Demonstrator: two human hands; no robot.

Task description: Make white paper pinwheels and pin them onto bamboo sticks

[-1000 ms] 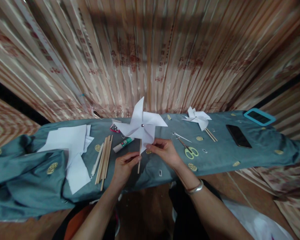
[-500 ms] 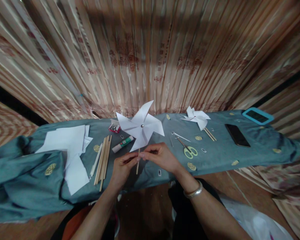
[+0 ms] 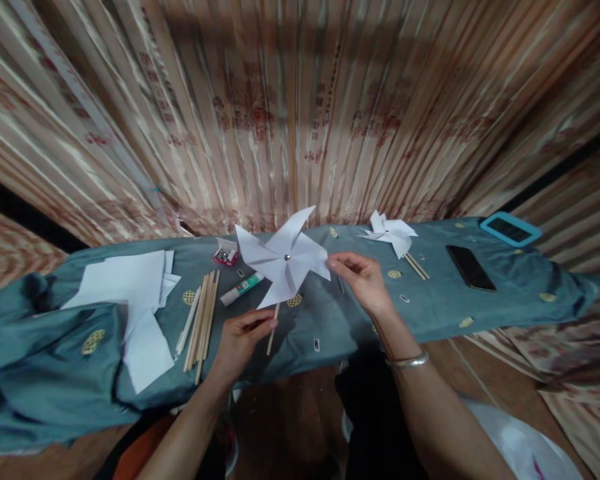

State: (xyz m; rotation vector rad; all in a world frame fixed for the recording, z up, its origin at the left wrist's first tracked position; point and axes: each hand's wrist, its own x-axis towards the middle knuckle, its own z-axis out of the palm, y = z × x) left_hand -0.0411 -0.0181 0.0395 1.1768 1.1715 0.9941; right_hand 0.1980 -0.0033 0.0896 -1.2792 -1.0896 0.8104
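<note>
A white paper pinwheel (image 3: 275,261) with a silver pin at its centre is held up above the cloth. My left hand (image 3: 240,341) pinches its thin wooden stick (image 3: 273,337) just below the blades. My right hand (image 3: 363,280), wearing a silver bracelet on the wrist, has its thumb and fingers closed on the tip of the right-hand blade. Left of the pinwheel lie a glue stick (image 3: 241,289) and a small open red box (image 3: 225,254) of pins. The scissors are hidden behind my right hand.
Wooden sticks (image 3: 203,320) and a white pen (image 3: 188,321) lie left, beside white paper sheets (image 3: 125,283). A second pinwheel (image 3: 391,233), a black phone (image 3: 470,268) and a blue-framed device (image 3: 510,230) rest at right on the green cloth (image 3: 300,360). Curtains (image 3: 290,120) hang behind.
My right hand has left the stick and moved right and up to the blade's tip. My left hand still holds the stick. The blades have turned slightly clockwise.
</note>
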